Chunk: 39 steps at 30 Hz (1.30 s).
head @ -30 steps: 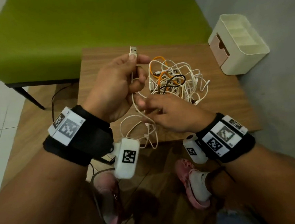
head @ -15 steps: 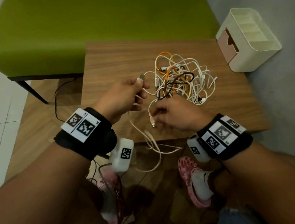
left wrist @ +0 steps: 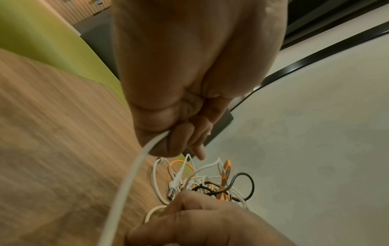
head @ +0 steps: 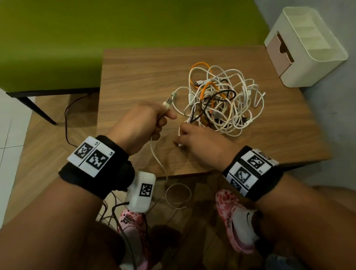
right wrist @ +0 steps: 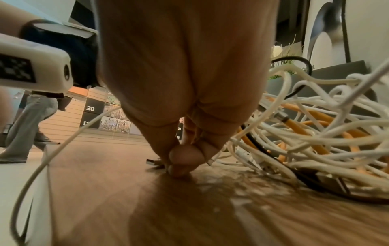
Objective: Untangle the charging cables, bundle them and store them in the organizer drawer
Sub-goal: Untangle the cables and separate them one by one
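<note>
Head view: the left hand is fisted round a white cable near its plug, the cord drooping over the desk edge. The right hand pinches a plug against the desk beside the tangle. The organizer stands at the far right corner.

A black band with white cards printed with black square codes is worn on the left wrist, and a like band on the right. A white camera box bearing a code is hung under the left wrist, with a dark cable trailing. Pink patterned clogs and white socks are worn.
</note>
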Motion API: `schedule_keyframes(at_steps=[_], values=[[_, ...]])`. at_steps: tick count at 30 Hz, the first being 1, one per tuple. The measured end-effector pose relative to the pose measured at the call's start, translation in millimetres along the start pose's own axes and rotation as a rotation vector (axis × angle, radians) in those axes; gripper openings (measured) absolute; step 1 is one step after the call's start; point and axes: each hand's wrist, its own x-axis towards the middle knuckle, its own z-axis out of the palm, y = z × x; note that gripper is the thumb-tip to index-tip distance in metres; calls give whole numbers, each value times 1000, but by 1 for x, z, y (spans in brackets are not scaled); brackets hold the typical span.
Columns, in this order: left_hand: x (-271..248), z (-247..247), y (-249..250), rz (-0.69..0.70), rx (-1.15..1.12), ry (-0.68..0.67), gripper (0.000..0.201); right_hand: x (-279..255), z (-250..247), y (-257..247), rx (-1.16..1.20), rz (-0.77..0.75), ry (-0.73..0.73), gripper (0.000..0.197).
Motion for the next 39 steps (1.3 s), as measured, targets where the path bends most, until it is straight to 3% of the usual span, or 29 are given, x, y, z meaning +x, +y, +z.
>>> schedule_keyframes(at_steps=[4, 7, 9, 14, 19, 26, 31, 39], values=[[8, 1, 1, 76, -83, 23, 33, 2, 3, 6, 102, 34, 77, 23], [14, 2, 2, 112, -138, 37, 34, -1, 2, 12, 374, 32, 294, 13], [16, 2, 2, 126, -174, 41, 34, -3, -4, 15, 520, 17, 441, 14], [20, 7, 4, 176, -266, 46, 42, -9, -24, 19, 618, -15, 719, 14], [27, 24, 13, 270, -356, 57, 28, -15, -40, 31, 651, 80, 929, 24], [36, 57, 29, 436, -351, 39, 16, -13, -50, 48, 1043, 142, 859, 22], [42, 73, 34, 560, -293, 56, 14, -22, -61, 52, 1229, 144, 920, 15], [40, 98, 40, 567, -388, -21, 21, -30, -60, 55, 1219, 242, 940, 2]])
